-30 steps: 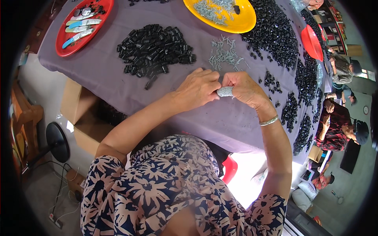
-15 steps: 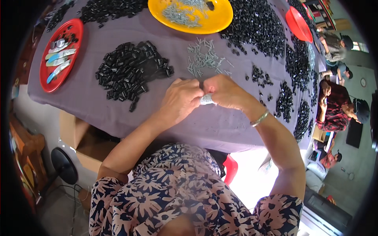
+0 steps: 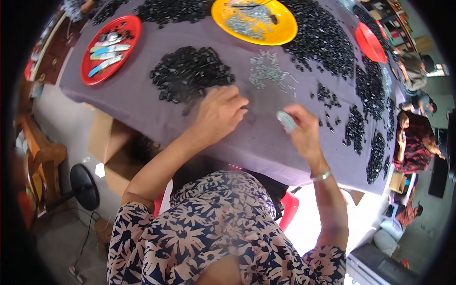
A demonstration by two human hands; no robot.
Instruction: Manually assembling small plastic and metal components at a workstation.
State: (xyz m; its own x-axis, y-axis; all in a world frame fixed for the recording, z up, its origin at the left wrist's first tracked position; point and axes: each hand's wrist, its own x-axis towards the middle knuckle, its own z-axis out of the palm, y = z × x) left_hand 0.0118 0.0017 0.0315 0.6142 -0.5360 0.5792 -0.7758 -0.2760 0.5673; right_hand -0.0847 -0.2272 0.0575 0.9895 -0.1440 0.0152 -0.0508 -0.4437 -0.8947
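Resting palm-down on the purple tablecloth (image 3: 142, 102), the left hand (image 3: 219, 114) touches the nearest pile of black parts (image 3: 190, 73); its grip cannot be told. Right hand (image 3: 301, 128), taped fingertip, loosely curled, holds nothing visible beside scattered metal pins (image 3: 268, 73). Two red plates (image 3: 92, 76), one yellow plate (image 3: 280, 35).

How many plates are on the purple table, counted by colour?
Red plates: 2 (one with tools, one at the far right)
Yellow plates: 1
Total: 3 plates on the table
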